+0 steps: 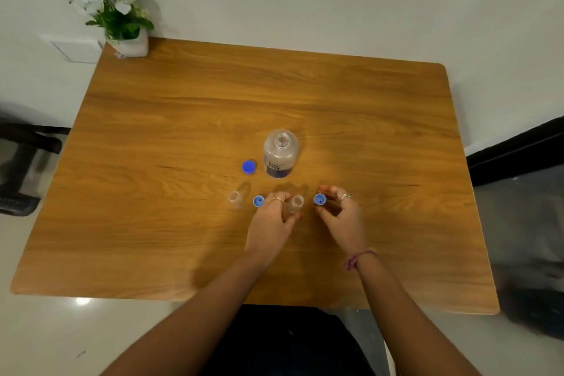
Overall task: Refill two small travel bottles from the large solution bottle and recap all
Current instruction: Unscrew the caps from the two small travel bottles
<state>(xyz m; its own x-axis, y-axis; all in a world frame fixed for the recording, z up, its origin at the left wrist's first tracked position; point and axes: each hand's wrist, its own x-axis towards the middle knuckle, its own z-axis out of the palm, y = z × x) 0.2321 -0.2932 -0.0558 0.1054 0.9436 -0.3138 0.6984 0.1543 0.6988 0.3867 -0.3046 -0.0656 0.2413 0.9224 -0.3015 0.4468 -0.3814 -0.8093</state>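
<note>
The large clear solution bottle (280, 153) with a blue label stands uncapped at the table's middle. Its blue cap (249, 167) lies just to its left. A small clear travel bottle (235, 199) stands open at the left, with a small blue cap (258, 201) lying beside it. My left hand (272, 223) grips the second small travel bottle (296, 203), which is open and upright on the table. My right hand (343, 212) holds another small blue cap (319, 199) at its fingertips, just right of that bottle.
The wooden table (381, 137) stands against a pale wall. A white pot of artificial flowers (129, 40) sits on its far left corner. A dark chair (27, 143) is off the left edge, dark floor off the right.
</note>
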